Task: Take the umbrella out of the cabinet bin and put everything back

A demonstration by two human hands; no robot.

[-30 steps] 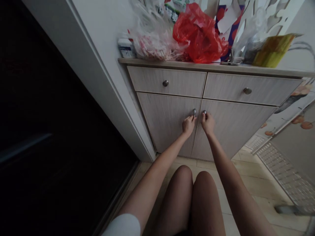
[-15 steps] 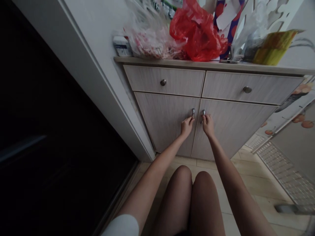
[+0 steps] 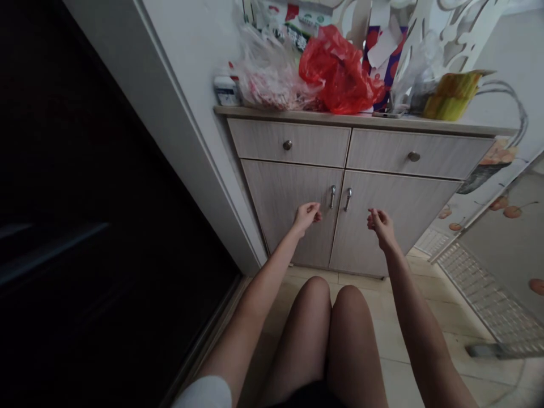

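Note:
My left hand (image 3: 306, 216) hovers in front of the left cabinet door (image 3: 280, 192), left of its metal handle (image 3: 332, 196) and apart from it. Its fingers are loosely bent, a gap shows between them, and nothing is held. To the right, my right hand (image 3: 381, 226) is in front of the right cabinet door (image 3: 408, 207), clear of that door's handle (image 3: 348, 199). It is half open with slightly curled fingers and holds nothing. Both doors are closed. Above them, the left drawer (image 3: 259, 136) and the right drawer (image 3: 382, 148) are closed too.
On the cabinet top (image 3: 297, 115) lie a clear plastic bag (image 3: 272, 73), a red plastic bag (image 3: 335, 73), a white bottle (image 3: 226, 90) and a yellow package (image 3: 450, 99). A dark doorway (image 3: 106, 226) is at left. A white lattice basket (image 3: 480, 283) stands at right.
Both hands have let go of the door handles and moved apart, the left hand leftward and the right hand rightward. The doors remain closed. The view has shifted slightly.

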